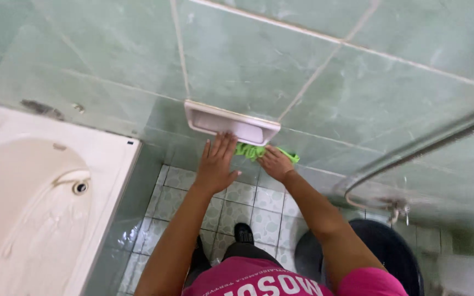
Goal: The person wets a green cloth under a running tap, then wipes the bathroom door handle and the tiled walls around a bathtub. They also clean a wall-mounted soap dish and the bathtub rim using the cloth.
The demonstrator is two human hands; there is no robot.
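One crumpled bright green cloth (256,151) is bunched under the clenched right hand (275,163); the left hand (215,163) lies spread flat beneath one white soap dish (231,124).

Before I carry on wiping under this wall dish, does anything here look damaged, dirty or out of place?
One thing: a dark smudge stains the back rim of the white sink, near the green tiled wall. The white wall-mounted soap dish sits level and looks intact; no spill shows.
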